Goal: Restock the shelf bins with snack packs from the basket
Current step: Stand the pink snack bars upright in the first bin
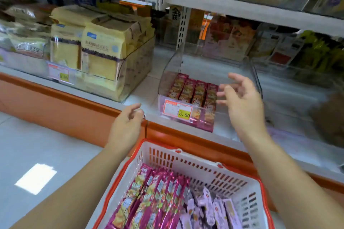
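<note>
Clear bin (186,57) open above snack packs (193,92).

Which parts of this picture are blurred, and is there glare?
Head view: the brown shape at the right edge is smeared; head view: a bright glare patch lies on the floor; head view: the price tag and the pink packs are sharp.

A clear bin (173,65) stands on the shelf, beyond the left hand (126,126) and partly behind the right hand (240,102). Four dark red packs (193,91) stand upright in a row at its front. Below both wrists, a white basket (186,158) with an orange rim holds magenta packs (152,197) on edge at the left and pale purple packs (210,208) at the right.
</note>
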